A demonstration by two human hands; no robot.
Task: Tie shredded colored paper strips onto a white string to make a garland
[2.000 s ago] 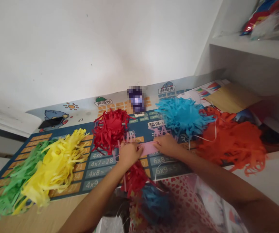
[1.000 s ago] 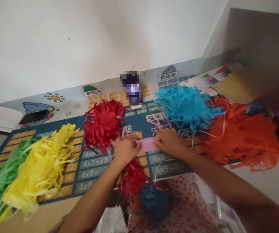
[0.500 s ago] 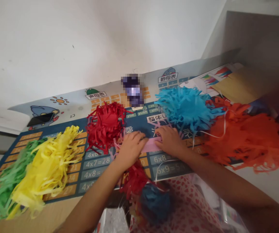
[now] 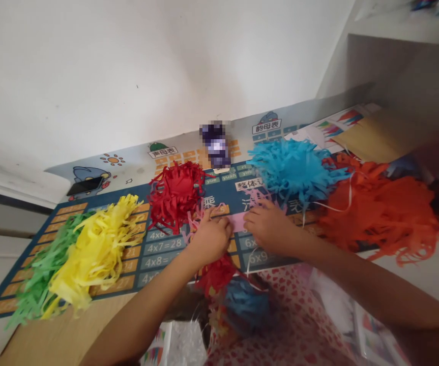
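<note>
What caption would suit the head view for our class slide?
Left hand and right hand press a pink fringed paper strip on a multiplication mat among bright paper pom-poms.

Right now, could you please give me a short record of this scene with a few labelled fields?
left hand: pressing on the pink fringed paper
right hand: on the same paper, from the other end
surface: printed desk mat with multiplication sums
left of the hands: red tassel, yellow tassel, green tassel
right of the hands: blue tassel, orange tassel
at the wall: black phone
</note>
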